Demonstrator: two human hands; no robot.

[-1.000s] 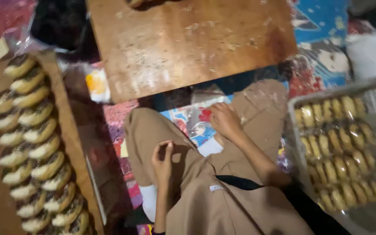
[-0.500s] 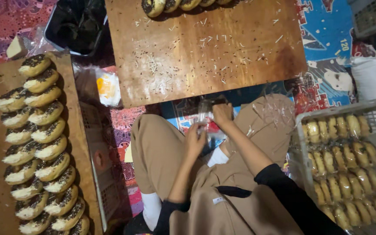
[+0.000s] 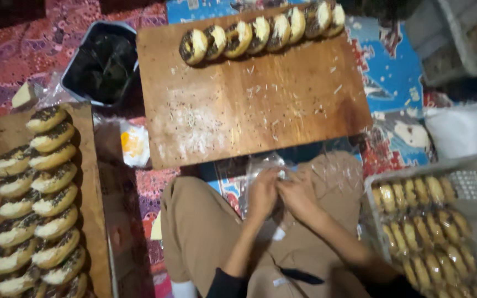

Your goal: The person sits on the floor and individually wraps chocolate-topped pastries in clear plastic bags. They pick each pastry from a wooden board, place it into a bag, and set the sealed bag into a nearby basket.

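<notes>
Patterned floor mats surround a seated person whose 2 hands meet over the lap: left hand (image 3: 263, 194) and right hand (image 3: 298, 194) both pinch a clear plastic wrapper (image 3: 266, 165), fingers closed on it, each equally near. Just beyond lies the wooden board (image 3: 260, 116), doughnuts (image 3: 260, 32) lined along its far edge.

Topped buns (image 3: 260, 34) line a wooden board (image 3: 260, 110); packed ones fill a grey crate (image 3: 470, 185).
</notes>
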